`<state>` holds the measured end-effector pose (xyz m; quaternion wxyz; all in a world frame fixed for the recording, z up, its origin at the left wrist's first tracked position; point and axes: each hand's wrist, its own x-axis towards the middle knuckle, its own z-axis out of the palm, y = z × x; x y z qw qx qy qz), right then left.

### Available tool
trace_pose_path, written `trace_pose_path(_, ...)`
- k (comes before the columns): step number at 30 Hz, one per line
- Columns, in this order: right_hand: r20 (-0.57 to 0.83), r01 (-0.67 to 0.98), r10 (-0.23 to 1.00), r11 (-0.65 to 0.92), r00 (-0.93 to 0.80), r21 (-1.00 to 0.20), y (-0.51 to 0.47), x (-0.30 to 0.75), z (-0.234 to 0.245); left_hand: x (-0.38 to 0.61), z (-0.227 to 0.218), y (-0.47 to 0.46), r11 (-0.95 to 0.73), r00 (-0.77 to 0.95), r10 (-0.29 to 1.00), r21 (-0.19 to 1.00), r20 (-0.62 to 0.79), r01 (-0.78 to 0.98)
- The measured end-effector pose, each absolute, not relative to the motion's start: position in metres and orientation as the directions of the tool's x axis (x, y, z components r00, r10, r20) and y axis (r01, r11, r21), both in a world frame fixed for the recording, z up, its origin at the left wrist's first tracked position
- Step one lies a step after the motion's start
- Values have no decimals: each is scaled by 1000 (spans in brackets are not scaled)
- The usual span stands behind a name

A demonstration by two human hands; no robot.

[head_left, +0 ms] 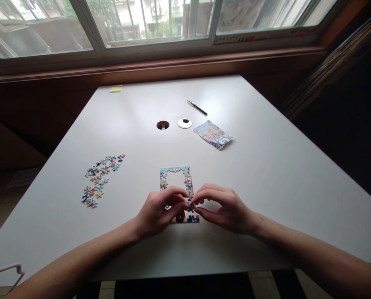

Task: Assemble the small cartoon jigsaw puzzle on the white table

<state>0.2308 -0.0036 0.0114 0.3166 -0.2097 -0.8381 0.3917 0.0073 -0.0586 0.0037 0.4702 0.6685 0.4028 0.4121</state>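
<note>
The table (pixel 266 174) is wide and mostly bare; its near edge runs just under the forearms, its far edge lies below the window (pixel 148 20), and both side edges slant away with dark floor beyond. There is open white surface to the right of the hands out to the table's right edge; to the left, the room is broken by a loose scatter of puzzle pieces (pixel 100 178), well apart from the hands.

The puzzle frame (pixel 174 170) lies flat in front of the person; its long axis runs straight away from them toward the window, short top border at the far end, middle not filled in; the near end is partly hidden by the fingers.

The left hand (pixel 160 209) and right hand (pixel 225 207) meet over the frame's near right corner; each is curled with thumb and forefinger pinched on one small puzzle piece (pixel 191 205) (too small to tell which way it points).

Farther off lie a pen (pixel 197 107), a round cap (pixel 184 123) beside a hole (pixel 162 125), a printed bag (pixel 213 134) and a yellow note (pixel 116 88).
</note>
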Motion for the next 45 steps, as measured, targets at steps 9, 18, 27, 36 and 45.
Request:
trace_pose_path(9, 291, 217, 585, 644, -757, -733, 5, 237, 18, 3, 5, -55, -491, 349, 863, 769, 366, 409)
trace_pose_path(18, 214, 296, 554, 687, -804, -664, 7, 244, 11, -4, 2, -56, -748, 642, 663, 370, 385, 551)
trace_pose_path(27, 218, 305, 551, 701, -806, -645, 5, 242, 7, -4, 2, -55, -769, 694, 638, 327, 332, 550)
trace_pose_path(36, 214, 319, 547, 715, -809, -622, 5, 240, 7, -4, 1, -54, -769, 695, 638, 323, 333, 551)
trace_pose_path(45, 208, 324, 540, 724, -816, -609, 5, 240, 7, -3, 2, -55, -767, 695, 640, 320, 327, 556)
